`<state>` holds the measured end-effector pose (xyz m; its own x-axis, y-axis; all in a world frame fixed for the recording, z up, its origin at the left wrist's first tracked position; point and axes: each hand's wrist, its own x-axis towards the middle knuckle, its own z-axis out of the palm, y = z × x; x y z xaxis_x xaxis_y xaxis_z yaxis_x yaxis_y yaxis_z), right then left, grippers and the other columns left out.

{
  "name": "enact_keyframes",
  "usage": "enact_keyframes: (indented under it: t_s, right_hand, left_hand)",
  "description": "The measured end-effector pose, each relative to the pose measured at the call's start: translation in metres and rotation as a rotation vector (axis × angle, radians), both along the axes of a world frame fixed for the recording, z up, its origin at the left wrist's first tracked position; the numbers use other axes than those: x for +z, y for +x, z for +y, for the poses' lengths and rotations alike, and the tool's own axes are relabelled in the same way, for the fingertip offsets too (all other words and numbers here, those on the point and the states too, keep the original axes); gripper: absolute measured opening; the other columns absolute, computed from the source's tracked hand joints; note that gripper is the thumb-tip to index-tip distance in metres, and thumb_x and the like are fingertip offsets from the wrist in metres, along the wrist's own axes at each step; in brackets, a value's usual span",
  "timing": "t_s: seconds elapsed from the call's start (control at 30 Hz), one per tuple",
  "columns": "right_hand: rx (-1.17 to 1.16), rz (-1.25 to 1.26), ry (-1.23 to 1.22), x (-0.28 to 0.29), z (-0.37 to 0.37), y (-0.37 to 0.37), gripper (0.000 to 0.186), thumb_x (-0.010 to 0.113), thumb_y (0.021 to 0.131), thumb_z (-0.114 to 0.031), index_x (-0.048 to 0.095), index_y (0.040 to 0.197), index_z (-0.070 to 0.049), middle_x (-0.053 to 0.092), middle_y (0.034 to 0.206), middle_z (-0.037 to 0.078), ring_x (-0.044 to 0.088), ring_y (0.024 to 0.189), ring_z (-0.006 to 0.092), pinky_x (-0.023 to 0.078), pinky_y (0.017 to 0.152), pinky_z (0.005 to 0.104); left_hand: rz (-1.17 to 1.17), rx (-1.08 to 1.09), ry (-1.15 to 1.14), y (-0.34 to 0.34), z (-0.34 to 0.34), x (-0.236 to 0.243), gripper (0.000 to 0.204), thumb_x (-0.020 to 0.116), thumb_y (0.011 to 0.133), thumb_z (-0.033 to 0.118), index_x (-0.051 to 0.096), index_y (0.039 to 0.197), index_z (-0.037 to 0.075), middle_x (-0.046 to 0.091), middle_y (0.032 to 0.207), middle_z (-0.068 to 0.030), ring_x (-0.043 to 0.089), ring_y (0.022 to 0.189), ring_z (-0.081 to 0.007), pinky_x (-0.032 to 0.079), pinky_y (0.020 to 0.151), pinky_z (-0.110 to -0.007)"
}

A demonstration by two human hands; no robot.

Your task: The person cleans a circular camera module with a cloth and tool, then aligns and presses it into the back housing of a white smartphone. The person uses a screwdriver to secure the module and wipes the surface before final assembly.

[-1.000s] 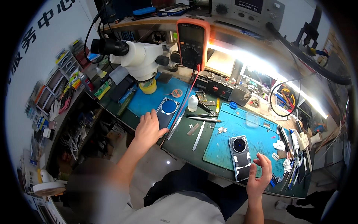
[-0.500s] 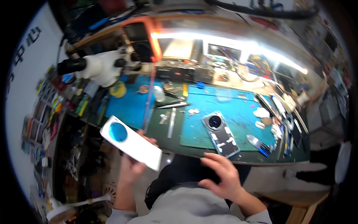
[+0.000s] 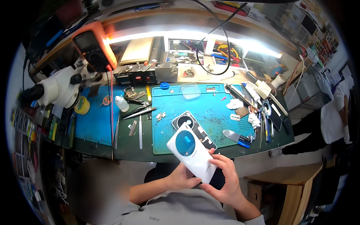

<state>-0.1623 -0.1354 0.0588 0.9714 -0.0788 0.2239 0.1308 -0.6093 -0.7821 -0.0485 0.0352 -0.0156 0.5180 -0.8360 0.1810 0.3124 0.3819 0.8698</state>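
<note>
Left grip (image 3: pixel 183 177) and right grip (image 3: pixel 228 180) clasp white panel (image 3: pixel 200 160).

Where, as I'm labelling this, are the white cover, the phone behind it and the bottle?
Cover (image 3: pixel 198 160), head view: white panel.
Phone (image 3: pixel 198 131), head view: uncovered back.
Bottle (image 3: pixel 122 104), head view: white body.

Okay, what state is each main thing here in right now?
White back panel: held, tilted
Phone: on blue mat, back uncovered, partly hidden
Left hand: gripping panel
Right hand: gripping panel
Light strip: lit
Bottle: upright
Multimeter: red lead plugged in
</note>
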Motion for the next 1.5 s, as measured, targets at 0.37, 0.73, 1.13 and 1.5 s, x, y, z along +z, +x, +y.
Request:
enact_keyframes:
  t_s: [0.37,0.73,1.13,1.5]
  right_hand:
    - [-0.266,-0.079,-0.399,-0.033,-0.007,0.03,0.071,0.091,0.071,-0.025,0.07,0.136,-0.006,0.058,0.137,0.019,0.054,0.115,0.036,0.048,0.095,0.0465]
    - [-0.171,-0.214,-0.587,-0.05,-0.007,0.039,0.067,0.088,0.067,-0.02,0.073,0.132,-0.008,0.057,0.144,0.02,0.053,0.119,0.0355,0.046,0.098,0.0438]
    - [-0.007,-0.185,-0.403,-0.028,-0.01,0.053,0.07,0.085,0.069,-0.021,0.073,0.138,-0.014,0.059,0.145,0.016,0.056,0.112,0.032,0.048,0.099,0.0435]
    - [0.498,0.615,1.766,-0.06,-0.011,0.031,0.1,0.063,0.095,-0.058,0.027,0.167,0.002,0.044,0.16,0.033,0.056,0.139,0.0337,0.048,0.111,0.0446]
  left_hand:
    - [-0.44,0.635,0.441,0.075,0.046,-0.006,0.085,0.074,0.096,0.0,0.027,0.166,0.002,0.058,0.146,-0.0191,0.057,0.138,-0.0285,0.05,0.111,-0.043]
    - [-0.329,0.561,0.442,0.103,0.036,0.02,0.04,0.075,0.101,0.011,0.063,0.137,-0.001,0.065,0.116,-0.0078,0.064,0.097,-0.0126,0.054,0.085,-0.028]
    - [-0.124,0.442,0.354,0.096,0.039,0.044,0.055,0.077,0.101,0.038,0.063,0.135,-0.003,0.067,0.114,-0.0069,0.066,0.103,-0.0129,0.052,0.087,-0.028]
    - [0.371,0.185,0.067,0.081,0.03,0.048,0.037,0.072,0.103,0.007,0.062,0.137,-0.001,0.073,0.123,-0.0064,0.068,0.115,-0.0128,0.053,0.102,-0.033]
